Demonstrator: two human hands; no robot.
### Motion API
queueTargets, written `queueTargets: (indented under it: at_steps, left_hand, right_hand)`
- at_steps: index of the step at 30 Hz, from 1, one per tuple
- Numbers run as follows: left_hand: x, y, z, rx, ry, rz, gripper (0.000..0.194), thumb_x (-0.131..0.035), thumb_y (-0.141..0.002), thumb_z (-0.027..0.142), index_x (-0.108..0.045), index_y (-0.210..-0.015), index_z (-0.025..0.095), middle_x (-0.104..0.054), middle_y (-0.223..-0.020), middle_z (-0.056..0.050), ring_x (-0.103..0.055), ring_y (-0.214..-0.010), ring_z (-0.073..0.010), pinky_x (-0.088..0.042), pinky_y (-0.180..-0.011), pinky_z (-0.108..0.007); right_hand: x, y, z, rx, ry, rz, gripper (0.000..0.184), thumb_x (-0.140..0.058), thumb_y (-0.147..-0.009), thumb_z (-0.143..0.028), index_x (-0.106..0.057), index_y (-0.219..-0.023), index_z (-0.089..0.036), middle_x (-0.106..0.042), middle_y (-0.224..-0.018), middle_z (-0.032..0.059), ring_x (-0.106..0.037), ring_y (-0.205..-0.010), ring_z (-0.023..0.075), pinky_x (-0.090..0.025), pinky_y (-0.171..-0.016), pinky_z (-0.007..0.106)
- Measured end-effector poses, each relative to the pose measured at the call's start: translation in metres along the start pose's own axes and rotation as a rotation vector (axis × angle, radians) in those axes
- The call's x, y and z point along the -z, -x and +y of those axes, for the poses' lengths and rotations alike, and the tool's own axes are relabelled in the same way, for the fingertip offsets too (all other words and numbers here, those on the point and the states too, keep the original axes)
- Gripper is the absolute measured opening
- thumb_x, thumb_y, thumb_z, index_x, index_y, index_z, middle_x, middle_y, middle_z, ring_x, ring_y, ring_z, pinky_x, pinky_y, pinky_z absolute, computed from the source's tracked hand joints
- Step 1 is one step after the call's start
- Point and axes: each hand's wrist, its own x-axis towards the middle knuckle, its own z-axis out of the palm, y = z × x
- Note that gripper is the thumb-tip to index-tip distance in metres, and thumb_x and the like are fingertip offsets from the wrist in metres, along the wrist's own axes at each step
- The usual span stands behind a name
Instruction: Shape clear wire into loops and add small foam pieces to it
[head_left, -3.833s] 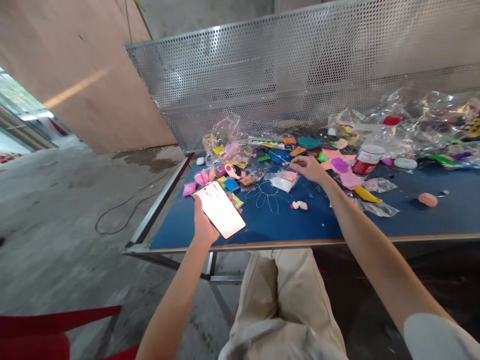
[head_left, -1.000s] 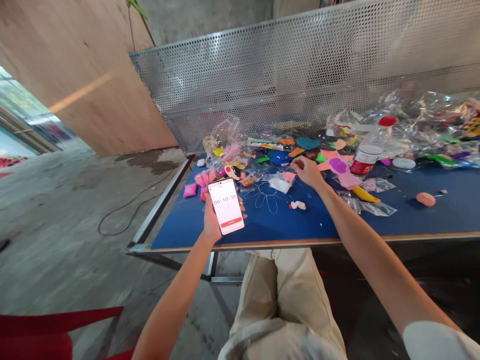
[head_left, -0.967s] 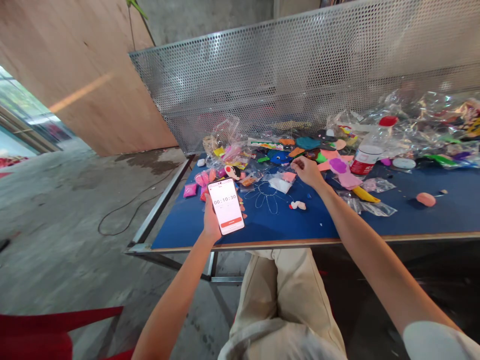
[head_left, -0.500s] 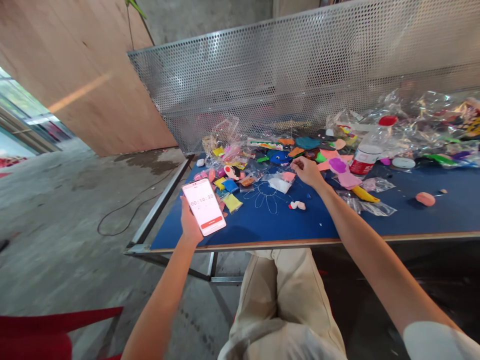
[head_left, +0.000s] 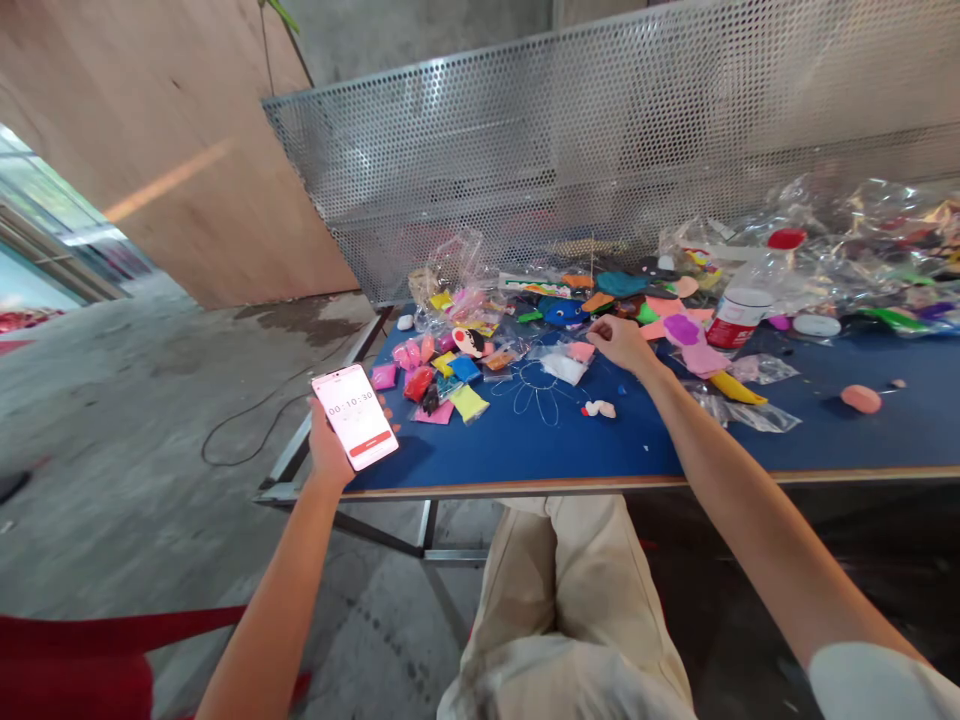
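My left hand (head_left: 328, 445) is wrapped round a smartphone (head_left: 355, 418) at the table's left front corner. Its lit screen reads 00:10:30 above a red button. Farther right, my right hand (head_left: 621, 343) is closed with fingertips pinched; what they hold, if anything, is too small to make out. Just behind those fingertips lies a blue clay figure (head_left: 564, 312) with eyes. A white clay packet (head_left: 566, 367) rests left of the hand, beside a flower outline (head_left: 536, 385) on the blue table. Small white and pink clay pieces (head_left: 600, 409) lie nearer the front edge.
Coloured clay packets (head_left: 469, 402) cluster on the left of the blue table (head_left: 517, 460). A red-capped bottle (head_left: 739, 310) stands to the right, near a yellow clay piece (head_left: 739, 388) and a pink lump (head_left: 861, 399). Crumpled plastic bags (head_left: 862, 240) line the perforated metal panel (head_left: 480, 150).
My left hand has moved left with the smartphone, uncovering several clay packets. My right hand has stayed in nearly the same place, still pinched.
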Motion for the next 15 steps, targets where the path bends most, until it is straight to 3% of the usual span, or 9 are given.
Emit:
queueTargets:
  at_steps: [7, 15]
  left_hand:
    - [0.009, -0.010, -0.001, 0.056, -0.059, 0.045, 0.076, -0.007, -0.105, 0.057, -0.071, -0.108, 0.016, -0.078, -0.085, -0.011, -0.072, -0.064, -0.0255, -0.063, -0.059, -0.042]
    - [0.020, -0.020, -0.004, 0.086, -0.079, -0.033, 0.066, -0.024, -0.105, 0.054, -0.055, -0.148, 0.014, -0.078, -0.091, -0.017, -0.075, -0.071, -0.0293, -0.064, -0.066, -0.047]
  right_hand:
    - [-0.002, -0.002, 0.006, -0.007, 0.002, -0.027, 0.005, -0.066, -0.078, -0.020, -0.064, -0.074, -0.023, -0.072, -0.073, 0.0036, -0.065, -0.069, 0.0223, -0.056, -0.072, 0.038]
    - [-0.003, -0.003, 0.009, -0.003, 0.006, -0.061, 0.005, -0.066, -0.078, -0.023, -0.063, -0.073, -0.023, -0.071, -0.071, 0.0035, -0.065, -0.067, 0.0218, -0.056, -0.070, 0.037]
